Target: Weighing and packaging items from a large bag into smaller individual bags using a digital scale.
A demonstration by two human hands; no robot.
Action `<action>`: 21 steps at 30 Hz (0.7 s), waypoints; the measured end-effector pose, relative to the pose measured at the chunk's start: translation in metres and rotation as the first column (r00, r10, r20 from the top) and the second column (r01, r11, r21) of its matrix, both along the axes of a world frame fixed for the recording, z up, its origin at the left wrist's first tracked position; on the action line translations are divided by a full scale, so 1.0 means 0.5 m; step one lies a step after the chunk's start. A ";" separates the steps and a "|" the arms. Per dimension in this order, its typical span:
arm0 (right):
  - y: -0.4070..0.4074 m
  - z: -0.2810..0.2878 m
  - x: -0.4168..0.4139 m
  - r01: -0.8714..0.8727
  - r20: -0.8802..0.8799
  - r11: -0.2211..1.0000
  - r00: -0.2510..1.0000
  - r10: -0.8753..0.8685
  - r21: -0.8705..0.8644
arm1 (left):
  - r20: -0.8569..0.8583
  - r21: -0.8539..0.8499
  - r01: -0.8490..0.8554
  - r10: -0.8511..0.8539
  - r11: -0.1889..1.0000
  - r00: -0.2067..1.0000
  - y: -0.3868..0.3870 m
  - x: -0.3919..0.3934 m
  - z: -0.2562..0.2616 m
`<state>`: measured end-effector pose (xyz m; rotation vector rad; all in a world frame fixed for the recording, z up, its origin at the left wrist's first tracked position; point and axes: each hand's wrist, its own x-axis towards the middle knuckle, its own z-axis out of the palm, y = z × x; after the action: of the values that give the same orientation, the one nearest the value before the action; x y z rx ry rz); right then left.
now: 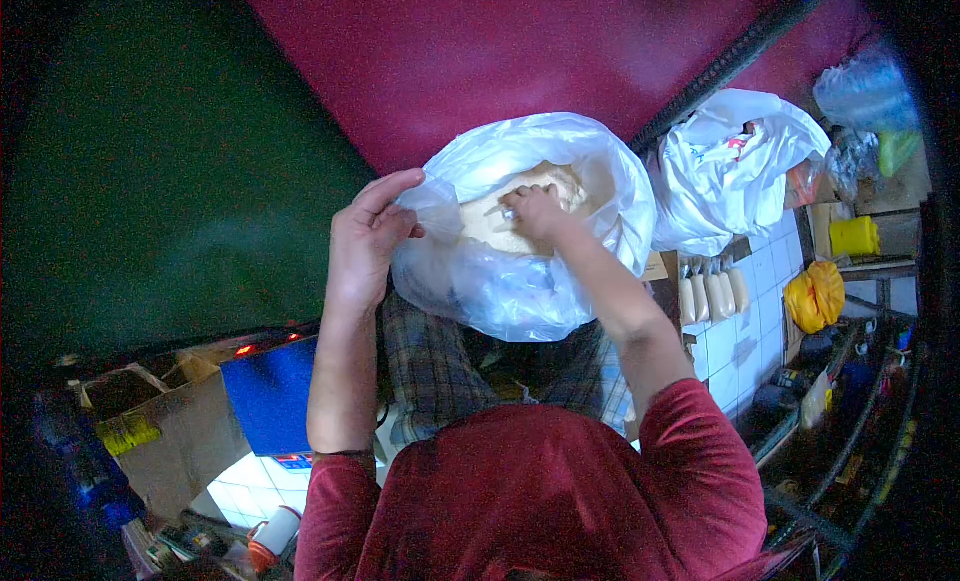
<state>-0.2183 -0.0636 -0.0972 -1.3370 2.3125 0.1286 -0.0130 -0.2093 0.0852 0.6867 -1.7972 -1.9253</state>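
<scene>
A large translucent white plastic bag (517,303) stands with its mouth wide before my lap. Pale, granular or powdery stuff (480,225) fills its inside. My left hand (379,217) grips the bag's rim on the left side, thumb below and fingers above. My right hand (536,212) reaches in over the near right rim, fingers bent down at the pale stuff. A small bright spot shows by the right fingertips; whether they hold a thing cannot be made out.
Right of the bag stands a white plastic bag (720,168) with printing. Several filled clear bags (709,296) line the tiled floor (739,356) near a yellow bundle (814,296). A metal rack (806,517) runs along the right; a cardboard box (184,431) and blue panel (274,393) stand left.
</scene>
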 end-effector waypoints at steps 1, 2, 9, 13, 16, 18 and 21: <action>-0.009 0.002 0.012 0.033 0.030 0.999 0.999 -0.032 -0.013 | 0.001 -0.031 0.003 -0.003 1.000 1.000 0.004 -0.001 0.001; -0.016 -0.001 0.020 0.030 0.025 0.999 0.999 -0.030 -0.018 | -0.004 -0.035 0.000 0.000 0.999 1.000 0.006 -0.001 0.003; -0.010 -0.026 0.061 0.219 0.437 0.956 0.892 -0.116 -0.193 | -0.074 -0.011 0.034 -0.034 0.999 0.997 0.023 -0.008 0.019; 0.039 0.029 0.018 0.272 0.453 0.921 0.883 -0.124 -0.278 | -0.059 -0.038 0.041 -0.043 0.998 0.997 0.022 -0.004 0.027; 0.093 0.115 -0.004 0.203 0.285 0.900 0.954 -0.093 -0.387 | -0.103 -0.067 0.032 -0.038 0.997 0.994 0.033 -0.009 0.029; 0.123 0.195 -0.002 0.142 0.170 0.879 0.983 -0.071 -0.455 | -0.097 -0.090 0.042 -0.051 0.995 0.994 0.034 -0.020 0.019; 0.163 0.296 0.000 0.207 0.349 0.858 0.937 -0.035 -0.470 | -0.055 -0.099 0.073 -0.078 0.992 0.995 0.036 -0.049 -0.009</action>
<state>-0.2183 0.0178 0.0510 -1.3039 2.2022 -0.7371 -0.0375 -0.1912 0.0807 0.5308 -1.8907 -1.8716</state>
